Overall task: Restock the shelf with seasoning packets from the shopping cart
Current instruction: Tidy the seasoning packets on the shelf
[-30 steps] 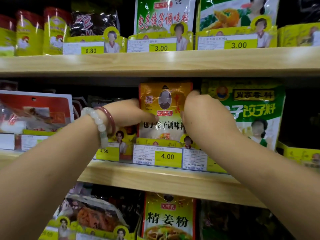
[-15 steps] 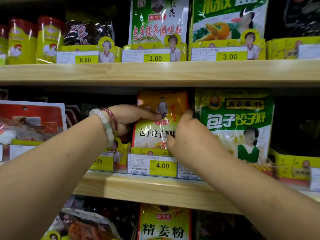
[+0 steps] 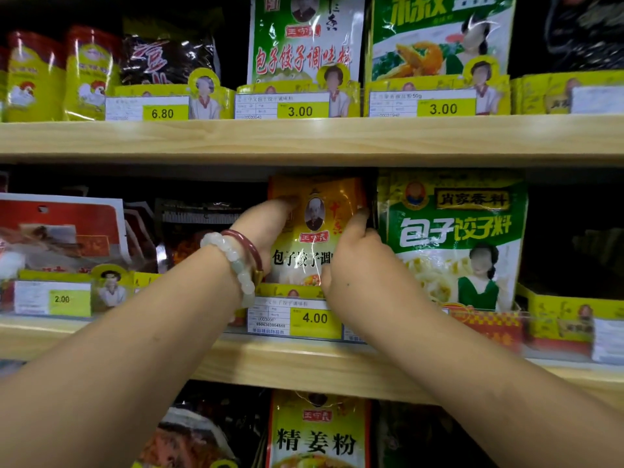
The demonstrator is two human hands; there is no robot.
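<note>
An orange-and-white seasoning packet (image 3: 315, 228) stands upright in the middle shelf's slot, behind the 4.00 price tag (image 3: 293, 317). My left hand (image 3: 266, 228), with two bracelets on the wrist, holds the packet's left edge. My right hand (image 3: 354, 261) grips its right edge, fingers slipped between it and the green packet (image 3: 452, 238) beside it. The packet's lower part is hidden by a yellow holder and my hands. No shopping cart is in view.
The wooden middle shelf (image 3: 304, 363) has a red packet (image 3: 60, 231) at the left and dark packets behind my left wrist. The upper shelf (image 3: 304, 136) carries green packets and yellow-red canisters (image 3: 33, 76). A yellow ginger-powder packet (image 3: 317, 434) stands on the shelf below.
The view has tilted up a little, so the shelves sit lower in frame. My right hand slid down from the packet's top corner to its right edge. My left hand stayed on its left side.
</note>
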